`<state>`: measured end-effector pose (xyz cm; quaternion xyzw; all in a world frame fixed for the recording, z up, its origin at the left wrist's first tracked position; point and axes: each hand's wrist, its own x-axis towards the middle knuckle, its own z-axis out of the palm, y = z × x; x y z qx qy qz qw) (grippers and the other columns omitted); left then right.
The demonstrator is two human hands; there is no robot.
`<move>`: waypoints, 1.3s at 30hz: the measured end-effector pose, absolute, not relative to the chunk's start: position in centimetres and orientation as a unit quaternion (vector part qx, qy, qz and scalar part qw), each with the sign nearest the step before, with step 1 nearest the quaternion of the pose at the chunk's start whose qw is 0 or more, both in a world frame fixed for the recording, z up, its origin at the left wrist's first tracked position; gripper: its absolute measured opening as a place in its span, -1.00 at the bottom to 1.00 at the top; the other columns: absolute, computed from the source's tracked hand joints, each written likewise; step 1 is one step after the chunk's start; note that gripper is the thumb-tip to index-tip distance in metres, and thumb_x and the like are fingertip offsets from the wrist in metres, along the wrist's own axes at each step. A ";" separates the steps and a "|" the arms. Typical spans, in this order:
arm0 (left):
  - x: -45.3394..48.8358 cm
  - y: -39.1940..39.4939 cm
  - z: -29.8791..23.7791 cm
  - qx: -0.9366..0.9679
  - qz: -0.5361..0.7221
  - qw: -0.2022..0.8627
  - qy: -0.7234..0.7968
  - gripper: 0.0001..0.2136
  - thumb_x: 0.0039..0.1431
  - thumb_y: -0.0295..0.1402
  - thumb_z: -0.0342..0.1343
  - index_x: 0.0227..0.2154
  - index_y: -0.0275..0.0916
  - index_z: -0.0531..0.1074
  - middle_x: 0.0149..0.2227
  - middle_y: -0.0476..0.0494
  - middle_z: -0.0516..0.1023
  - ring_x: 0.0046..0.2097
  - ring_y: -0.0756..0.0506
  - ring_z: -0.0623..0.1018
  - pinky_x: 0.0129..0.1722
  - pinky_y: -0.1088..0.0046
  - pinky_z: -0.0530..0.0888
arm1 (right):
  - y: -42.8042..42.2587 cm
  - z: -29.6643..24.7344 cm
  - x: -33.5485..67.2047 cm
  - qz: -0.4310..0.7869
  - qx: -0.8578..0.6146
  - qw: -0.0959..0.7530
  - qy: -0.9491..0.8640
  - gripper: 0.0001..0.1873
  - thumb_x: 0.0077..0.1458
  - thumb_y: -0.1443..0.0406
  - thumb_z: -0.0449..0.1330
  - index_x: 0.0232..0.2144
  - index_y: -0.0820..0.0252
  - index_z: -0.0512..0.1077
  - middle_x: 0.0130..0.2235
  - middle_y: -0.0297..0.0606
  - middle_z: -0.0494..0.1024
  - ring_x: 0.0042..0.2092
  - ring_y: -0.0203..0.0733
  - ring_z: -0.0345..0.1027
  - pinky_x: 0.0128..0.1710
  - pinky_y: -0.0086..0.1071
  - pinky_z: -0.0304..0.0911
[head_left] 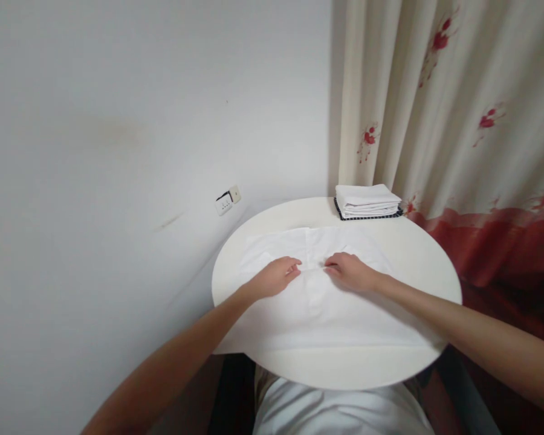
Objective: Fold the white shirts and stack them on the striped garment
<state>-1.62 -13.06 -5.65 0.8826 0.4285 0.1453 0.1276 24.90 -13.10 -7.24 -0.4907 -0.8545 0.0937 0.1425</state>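
Note:
A white cloth [317, 308] lies spread across a round white table [417, 260]. My left hand [275, 277] rests palm down on the cloth near its middle, fingers together and pointing right. My right hand [350, 270] lies on the cloth just to the right, fingers curled toward the left hand. The two sets of fingertips are a short gap apart, over a slight crease in the cloth. Neither hand lifts the fabric.
A stack of folded white cloths [366, 200] with a dark-edged one at the bottom sits at the table's far edge. A floral curtain [457, 121] hangs behind on the right. A wall socket [227, 200] is on the white wall at left.

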 end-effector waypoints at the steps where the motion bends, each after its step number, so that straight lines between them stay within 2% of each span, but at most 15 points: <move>1: -0.7 -12.1 -6.0 0.884 0.131 0.156 0.420 -0.69 0.37 -0.24 -0.06 -0.03 -0.26 0.49 -0.04 -0.22 0.59 -0.05 -0.16 0.55 0.03 0.30 0.42 | -12.6 -7.3 24.3 0.108 -0.497 0.132 -0.851 -0.69 0.33 0.20 0.03 -0.21 0.18 0.56 -0.16 -0.16 0.63 -0.09 -0.08 0.46 -0.12 -0.33 0.20; 6: 0.6 -8.8 -7.1 0.888 0.087 0.258 0.370 -0.71 0.37 -0.21 -0.07 -0.20 -0.25 0.50 -0.26 -0.12 0.57 -0.22 -0.11 0.52 -0.21 0.41 0.39 | -11.6 -7.2 23.8 0.124 -0.542 0.092 -0.826 -0.55 0.38 0.15 -0.04 -0.37 0.20 0.54 -0.28 -0.14 0.64 -0.23 -0.11 0.49 -0.28 -0.37 0.11; 11: 0.1 -7.8 -5.8 0.878 0.053 0.327 0.344 -0.77 0.32 -0.20 0.01 -0.21 -0.24 0.46 -0.31 -0.07 0.51 -0.28 -0.07 0.46 -0.26 0.43 0.36 | -11.5 -6.8 23.9 0.101 -0.526 0.072 -0.841 -0.54 0.39 0.12 -0.03 -0.40 0.19 0.52 -0.30 -0.13 0.65 -0.23 -0.09 0.52 -0.30 -0.37 0.10; 14: 0.0 -7.6 -4.5 0.873 0.038 0.357 0.329 -0.78 0.25 -0.24 0.10 -0.13 -0.23 0.47 -0.30 -0.06 0.50 -0.28 -0.06 0.45 -0.27 0.45 0.36 | -11.4 -6.6 24.0 0.091 -0.515 0.076 -0.849 -0.55 0.40 0.12 -0.05 -0.37 0.19 0.51 -0.30 -0.13 0.65 -0.22 -0.09 0.53 -0.30 -0.36 0.11; 18: 0.1 -7.5 -3.7 0.873 0.034 0.356 0.331 -0.73 0.25 -0.25 0.08 -0.05 -0.22 0.48 -0.27 -0.08 0.52 -0.27 -0.06 0.46 -0.26 0.45 0.36 | -11.4 -6.5 24.2 0.093 -0.507 0.074 -0.854 -0.57 0.41 0.11 -0.06 -0.33 0.19 0.49 -0.28 -0.14 0.65 -0.21 -0.08 0.53 -0.32 -0.35 0.12; 23: 0.3 -7.6 -3.7 0.879 -0.025 0.312 0.359 -0.79 0.27 -0.25 0.02 -0.26 -0.23 0.50 -0.37 -0.05 0.52 -0.34 -0.06 0.44 -0.32 0.45 0.31 | -11.5 -7.4 24.4 0.081 -0.516 0.053 -0.851 -0.64 0.39 0.13 -0.01 -0.29 0.17 0.48 -0.29 -0.16 0.65 -0.22 -0.06 0.54 -0.31 -0.34 0.17; 28: 0.1 -7.6 -3.8 0.879 -0.034 0.330 0.342 -0.79 0.25 -0.28 0.03 -0.11 -0.18 0.45 -0.46 0.05 0.45 -0.42 -0.03 0.39 -0.39 0.47 0.24 | -11.5 -7.9 24.6 0.056 -0.527 0.040 -0.847 -0.58 0.37 0.04 0.01 -0.31 0.17 0.50 -0.32 -0.14 0.64 -0.24 -0.01 0.54 -0.25 -0.29 0.22; 34: -0.4 -8.5 -5.7 0.873 -0.002 0.246 0.422 -0.85 0.25 -0.27 0.12 -0.17 -0.17 0.41 -0.38 0.01 0.50 -0.31 -0.10 0.49 -0.31 0.44 0.32 | -11.7 -8.1 25.3 0.071 -0.565 0.051 -0.821 -0.56 0.37 0.06 0.00 -0.37 0.16 0.52 -0.36 -0.16 0.63 -0.25 -0.03 0.52 -0.19 -0.25 0.22; 37: -0.3 -10.1 -6.8 0.876 0.031 0.104 0.470 -0.80 0.29 -0.25 0.14 -0.10 -0.21 0.41 -0.20 -0.15 0.55 -0.13 -0.21 0.54 -0.11 0.27 0.40 | -11.9 -8.5 26.4 0.043 -0.587 0.059 -0.806 -0.60 0.36 0.10 0.02 -0.37 0.16 0.51 -0.29 -0.12 0.62 -0.18 0.01 0.48 -0.15 -0.20 0.22; 39: 0.1 -11.5 -7.3 0.889 0.070 0.012 0.452 -0.73 0.32 -0.33 0.11 0.05 -0.22 0.37 0.01 -0.28 0.51 0.09 -0.28 0.48 0.10 0.12 0.34 | -12.1 -8.7 26.9 0.000 -0.601 0.081 -0.795 -0.68 0.32 0.13 0.07 -0.30 0.19 0.51 -0.19 -0.05 0.59 -0.10 0.07 0.43 -0.12 -0.15 0.23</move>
